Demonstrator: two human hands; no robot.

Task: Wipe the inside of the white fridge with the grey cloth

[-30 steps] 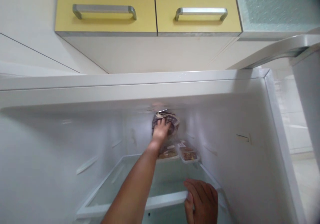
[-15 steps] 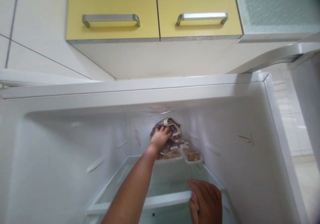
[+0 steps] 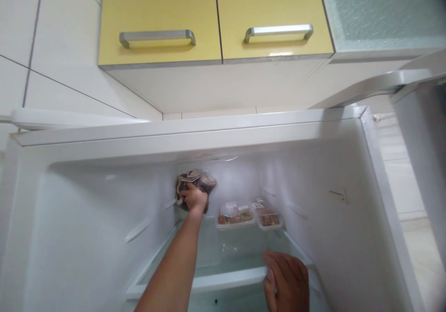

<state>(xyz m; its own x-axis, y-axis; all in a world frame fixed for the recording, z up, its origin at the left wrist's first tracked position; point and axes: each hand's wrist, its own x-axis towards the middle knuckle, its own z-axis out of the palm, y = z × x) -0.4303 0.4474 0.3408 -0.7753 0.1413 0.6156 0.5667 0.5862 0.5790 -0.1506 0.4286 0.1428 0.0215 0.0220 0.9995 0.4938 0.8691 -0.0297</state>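
I am looking into an open white fridge (image 3: 313,196). My left hand (image 3: 194,198) reaches deep inside and is closed on a bunched grey and white cloth (image 3: 195,182), pressed against the back wall near its left corner. My right hand (image 3: 286,280) rests on the front rim of the glass shelf (image 3: 223,282), fingers curled over the edge. Two clear food containers (image 3: 248,216) sit at the back of that shelf, just to the right of the cloth.
Yellow cabinet doors with metal handles (image 3: 216,19) hang above the fridge. The open fridge door (image 3: 418,131) stands at the right. White wall tiles (image 3: 45,47) lie to the left.
My left hand has slid the cloth leftward and slightly down along the back wall, uncovering the food containers. My right hand has stayed on the shelf rim.
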